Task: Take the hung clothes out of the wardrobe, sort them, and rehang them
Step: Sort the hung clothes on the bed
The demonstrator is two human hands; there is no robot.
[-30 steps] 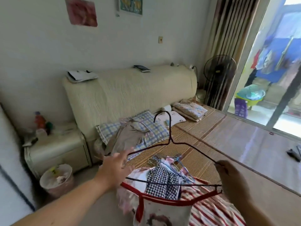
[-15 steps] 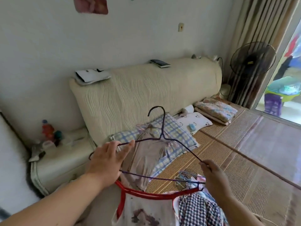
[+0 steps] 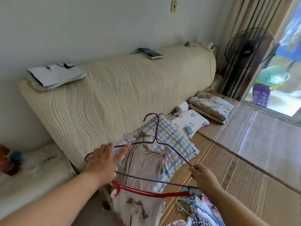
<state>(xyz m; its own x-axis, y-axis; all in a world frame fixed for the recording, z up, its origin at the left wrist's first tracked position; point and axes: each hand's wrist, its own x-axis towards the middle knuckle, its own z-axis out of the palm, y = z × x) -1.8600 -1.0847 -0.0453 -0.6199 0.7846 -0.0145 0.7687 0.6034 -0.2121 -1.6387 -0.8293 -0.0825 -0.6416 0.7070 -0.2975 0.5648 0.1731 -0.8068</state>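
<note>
Purple wire hanger (image 3: pixel 156 144) spans both hands: right hand (image 3: pixel 203 175) pinches its arm, left hand (image 3: pixel 104 162) spread against it; rehanging next needs a garment.

The white garment (image 3: pixel 136 207) and checked clothes (image 3: pixel 200 216) run off the bottom edge.

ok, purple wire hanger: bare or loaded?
Bare. The purple hanger shows only open wire between the left hand and right hand.
</note>
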